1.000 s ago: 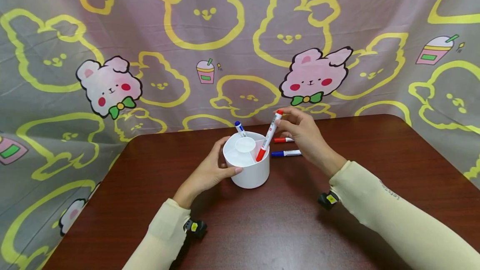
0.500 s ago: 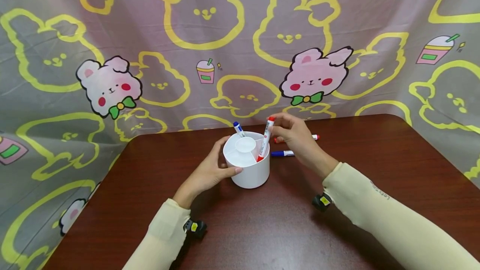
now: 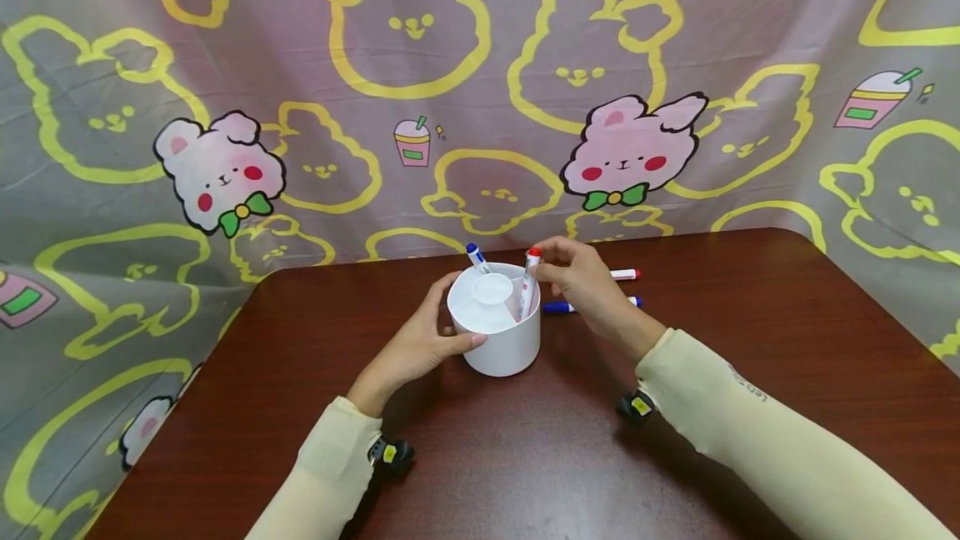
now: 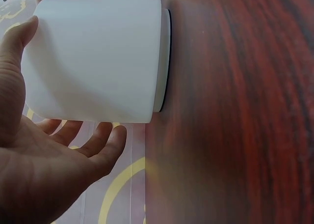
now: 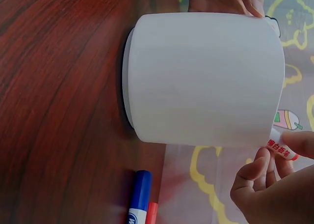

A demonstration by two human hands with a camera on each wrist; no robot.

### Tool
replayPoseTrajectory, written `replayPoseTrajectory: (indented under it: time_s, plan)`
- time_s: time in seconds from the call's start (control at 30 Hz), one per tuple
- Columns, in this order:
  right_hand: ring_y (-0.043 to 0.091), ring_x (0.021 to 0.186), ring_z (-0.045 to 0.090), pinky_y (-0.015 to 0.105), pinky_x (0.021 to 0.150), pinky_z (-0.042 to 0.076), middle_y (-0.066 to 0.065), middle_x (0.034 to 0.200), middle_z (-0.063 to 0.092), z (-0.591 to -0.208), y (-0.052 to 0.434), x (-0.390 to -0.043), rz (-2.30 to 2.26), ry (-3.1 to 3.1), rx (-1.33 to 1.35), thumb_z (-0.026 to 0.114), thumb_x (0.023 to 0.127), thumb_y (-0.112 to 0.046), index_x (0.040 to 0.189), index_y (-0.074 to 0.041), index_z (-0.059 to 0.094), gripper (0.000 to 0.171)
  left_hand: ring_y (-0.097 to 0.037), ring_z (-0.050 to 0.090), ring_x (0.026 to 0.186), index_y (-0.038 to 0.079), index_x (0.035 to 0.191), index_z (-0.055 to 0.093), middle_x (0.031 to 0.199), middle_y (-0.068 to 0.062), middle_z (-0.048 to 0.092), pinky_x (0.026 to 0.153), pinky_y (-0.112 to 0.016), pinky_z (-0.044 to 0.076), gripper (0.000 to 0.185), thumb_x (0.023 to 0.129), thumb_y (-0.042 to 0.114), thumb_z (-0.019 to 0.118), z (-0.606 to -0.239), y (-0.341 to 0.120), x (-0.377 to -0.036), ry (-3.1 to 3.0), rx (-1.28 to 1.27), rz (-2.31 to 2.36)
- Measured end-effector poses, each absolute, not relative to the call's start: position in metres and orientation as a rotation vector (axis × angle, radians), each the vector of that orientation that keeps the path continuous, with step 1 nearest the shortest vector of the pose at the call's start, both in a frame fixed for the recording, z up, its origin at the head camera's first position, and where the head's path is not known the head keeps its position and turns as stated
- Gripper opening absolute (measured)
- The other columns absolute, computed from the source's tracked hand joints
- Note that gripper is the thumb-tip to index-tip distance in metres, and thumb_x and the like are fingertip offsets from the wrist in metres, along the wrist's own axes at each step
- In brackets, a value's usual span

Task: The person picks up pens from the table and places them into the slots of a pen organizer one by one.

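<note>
A white round pen holder (image 3: 498, 344) with inner compartments stands on the dark wooden table (image 3: 525, 457). My left hand (image 3: 420, 340) curls round its left side, thumb on the front wall (image 4: 93, 62). My right hand (image 3: 581, 277) pinches a red-capped marker (image 3: 528, 286) near its top; the marker stands nearly upright with its lower part inside the holder's right compartment. In the right wrist view my fingers (image 5: 255, 172) hold the marker (image 5: 280, 148) just past the holder's rim (image 5: 206, 76). A blue-capped marker (image 3: 476, 257) sticks out of the far compartment.
Behind my right hand a red marker (image 3: 624, 274) and a blue marker (image 3: 558, 307) lie on the table; the right wrist view shows the blue marker (image 5: 139, 197) near the holder's base. A cartoon-rabbit cloth (image 3: 480, 90) hangs behind the table.
My right hand has lowered the red marker from a tilt above the rim to nearly upright, deeper inside the holder. The left hand and holder have stayed still.
</note>
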State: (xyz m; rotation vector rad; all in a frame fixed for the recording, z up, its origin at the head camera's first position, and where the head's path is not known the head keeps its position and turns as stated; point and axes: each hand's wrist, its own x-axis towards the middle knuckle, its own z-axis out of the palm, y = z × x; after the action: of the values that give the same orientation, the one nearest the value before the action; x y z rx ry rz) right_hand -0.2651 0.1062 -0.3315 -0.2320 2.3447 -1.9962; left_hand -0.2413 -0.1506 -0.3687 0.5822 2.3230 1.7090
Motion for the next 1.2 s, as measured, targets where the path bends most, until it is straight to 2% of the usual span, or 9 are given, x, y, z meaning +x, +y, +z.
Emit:
replayPoseTrajectory:
  time_s: [0.1,0.4,0.73,1.0,1.2]
  plan:
    - [0.02,0.086,0.054,0.026,0.069,0.048,0.002,0.1,0.062,-0.333,0.105,-0.265,-1.999,2.349,-0.245,0.065,0.1,-0.007,0.127,0.003,0.063,0.029,-0.033,0.052,0.136,0.017,0.163,0.022,0.16,-0.011,0.036,0.107,-0.04,0.053,0.096,0.089,0.004,0.081,-0.369,-0.15,-0.242,2.329,0.588,1.706]
    - [0.019,0.085,0.052,0.026,0.066,0.047,-0.001,0.093,0.06,-0.338,0.104,-0.267,-2.001,2.36,-0.26,0.068,0.097,-0.007,0.124,0.006,0.064,0.03,-0.033,0.048,0.14,0.017,0.164,0.021,0.162,-0.01,0.034,0.112,-0.046,0.05,0.097,0.089,0.007,0.083,-0.369,-0.151,-0.242,2.356,0.578,1.684]
    - [0.019,0.091,0.055,0.028,0.07,0.049,0.0,0.098,0.062,-0.339,0.105,-0.267,-1.989,2.37,-0.248,0.069,0.098,-0.009,0.124,0.005,0.064,0.03,-0.032,0.035,0.15,0.02,0.165,0.021,0.167,-0.009,0.024,0.116,-0.05,0.046,0.1,0.088,0.015,0.085,-0.367,-0.151,-0.24,2.426,0.524,1.617]
    - [0.017,0.095,0.061,0.027,0.074,0.052,0.004,0.109,0.067,-0.337,0.112,-0.264,-1.962,2.371,-0.233,0.073,0.097,-0.013,0.126,0.002,0.064,0.034,-0.031,0.043,0.142,0.022,0.164,0.025,0.162,-0.011,0.026,0.113,-0.045,0.048,0.098,0.087,0.017,0.086,-0.367,-0.151,-0.24,2.453,0.509,1.598]
    - [0.012,0.096,0.068,0.03,0.082,0.055,0.005,0.113,0.068,-0.335,0.125,-0.264,-1.944,2.391,-0.241,0.071,0.098,-0.014,0.13,0.003,0.062,0.036,-0.034,0.057,0.131,0.015,0.162,0.021,0.163,-0.014,0.033,0.105,-0.042,0.053,0.096,0.089,0.014,0.084,-0.368,-0.153,-0.24,2.426,0.506,1.618]
